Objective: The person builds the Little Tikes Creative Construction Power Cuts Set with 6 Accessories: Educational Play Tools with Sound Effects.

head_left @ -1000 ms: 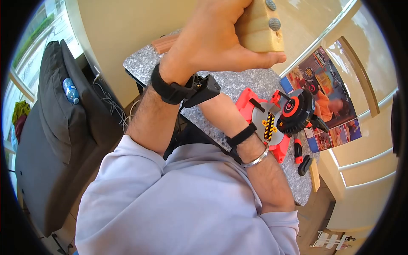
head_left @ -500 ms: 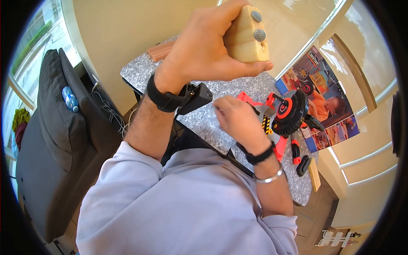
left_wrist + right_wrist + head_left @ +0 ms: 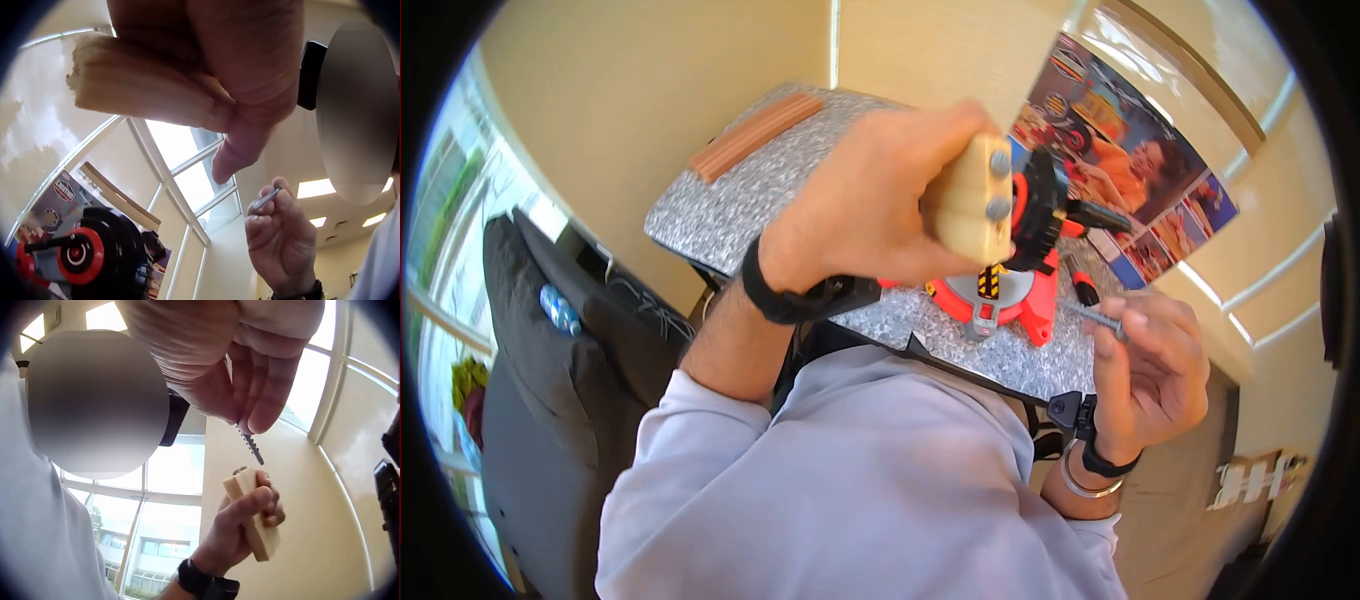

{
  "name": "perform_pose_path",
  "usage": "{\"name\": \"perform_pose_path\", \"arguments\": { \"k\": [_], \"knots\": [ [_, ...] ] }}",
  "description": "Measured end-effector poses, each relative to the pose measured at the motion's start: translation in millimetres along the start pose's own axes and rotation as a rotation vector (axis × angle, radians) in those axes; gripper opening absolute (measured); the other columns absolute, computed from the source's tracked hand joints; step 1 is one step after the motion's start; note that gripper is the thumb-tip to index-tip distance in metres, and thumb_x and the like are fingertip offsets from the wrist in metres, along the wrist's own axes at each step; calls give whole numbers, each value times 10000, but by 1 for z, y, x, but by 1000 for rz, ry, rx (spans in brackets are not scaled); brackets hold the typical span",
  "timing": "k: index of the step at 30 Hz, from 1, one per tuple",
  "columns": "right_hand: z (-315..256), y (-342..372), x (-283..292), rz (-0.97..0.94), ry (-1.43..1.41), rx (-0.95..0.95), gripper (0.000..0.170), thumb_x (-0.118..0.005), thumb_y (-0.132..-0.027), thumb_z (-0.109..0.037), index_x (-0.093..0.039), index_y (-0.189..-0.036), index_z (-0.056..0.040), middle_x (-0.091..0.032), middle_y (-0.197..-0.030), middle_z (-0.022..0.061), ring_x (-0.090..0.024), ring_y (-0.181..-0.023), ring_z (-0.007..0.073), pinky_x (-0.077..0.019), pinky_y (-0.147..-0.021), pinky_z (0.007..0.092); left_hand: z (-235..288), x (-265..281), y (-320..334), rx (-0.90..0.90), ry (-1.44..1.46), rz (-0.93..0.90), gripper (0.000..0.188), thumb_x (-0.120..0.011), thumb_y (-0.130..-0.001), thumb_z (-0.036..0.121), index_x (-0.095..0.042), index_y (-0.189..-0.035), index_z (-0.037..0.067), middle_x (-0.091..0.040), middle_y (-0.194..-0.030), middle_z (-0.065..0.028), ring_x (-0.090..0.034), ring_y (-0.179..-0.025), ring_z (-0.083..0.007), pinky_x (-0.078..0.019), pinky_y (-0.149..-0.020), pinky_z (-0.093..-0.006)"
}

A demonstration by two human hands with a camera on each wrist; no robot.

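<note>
In the head view, I have the left grip curled round a wooden block; right of it, the right grip pinches a screw. From the left wrist, I see a black-and-red machine past the left grip. From the right wrist, the screw juts from the right grip, apart from the block

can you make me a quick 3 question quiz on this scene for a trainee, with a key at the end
1. How many round grey heads show on the end of the wooden block in the head view?
2. True or false: the right hand grips the wooden block.
3. Which of these stands on the speckled table: (a) the bottle, (b) the red-and-black saw, (c) the wooden block?

Key
1. Two.
2. False; the left hand grips it, while the right pinches a ridged grey fastener.
3. b
</note>
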State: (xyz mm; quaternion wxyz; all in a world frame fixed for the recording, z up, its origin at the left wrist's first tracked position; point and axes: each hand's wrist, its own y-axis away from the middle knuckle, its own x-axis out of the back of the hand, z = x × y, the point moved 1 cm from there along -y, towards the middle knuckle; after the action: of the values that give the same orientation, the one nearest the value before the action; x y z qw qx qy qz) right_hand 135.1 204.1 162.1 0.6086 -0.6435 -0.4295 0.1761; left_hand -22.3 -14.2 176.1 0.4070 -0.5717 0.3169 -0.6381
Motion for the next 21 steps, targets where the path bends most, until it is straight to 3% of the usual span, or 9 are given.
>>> {"name": "perform_pose_path", "arguments": {
  "k": [5,6,12,21],
  "knots": [
    [-13,-3,9,43,-91,116,388,-798,-743,164,-684,-1093,45,-717,-940,225,-728,-739,279,-593,-608,358,15,-30,-1,-15,70,-141,559,-994,-650,311,-641,-1013,74,-646,-824,-60,-636,-678,-237,-495,-609,-312],
    [-15,-1,12,-19,-56,86,325,-742,-876,80,-645,-1175,-1,-694,-980,199,-698,-785,265,-564,-685,360,17,-34,-1,-25,86,-163,559,-994,-650,311,-641,-1013,74,-646,-824,-60,-636,-678,-237,-495,-609,-312],
    [-11,-2,3,-59,-52,97,349,-791,-829,87,-663,-1142,4,-723,-987,214,-746,-768,278,-597,-656,356,21,-35,1,21,152,-185,491,-918,-632,214,-646,-1011,61,-658,-873,-62,-642,-714,-223,-511,-660,-299],
    [-5,4,-11,-41,-83,95,352,-810,-789,130,-666,-1096,33,-725,-968,226,-750,-795,284,-610,-676,348,27,-37,0,18,132,-158,450,-903,-652,210,-642,-992,70,-653,-855,-63,-637,-693,-213,-506,-642,-289]
  ]
}}
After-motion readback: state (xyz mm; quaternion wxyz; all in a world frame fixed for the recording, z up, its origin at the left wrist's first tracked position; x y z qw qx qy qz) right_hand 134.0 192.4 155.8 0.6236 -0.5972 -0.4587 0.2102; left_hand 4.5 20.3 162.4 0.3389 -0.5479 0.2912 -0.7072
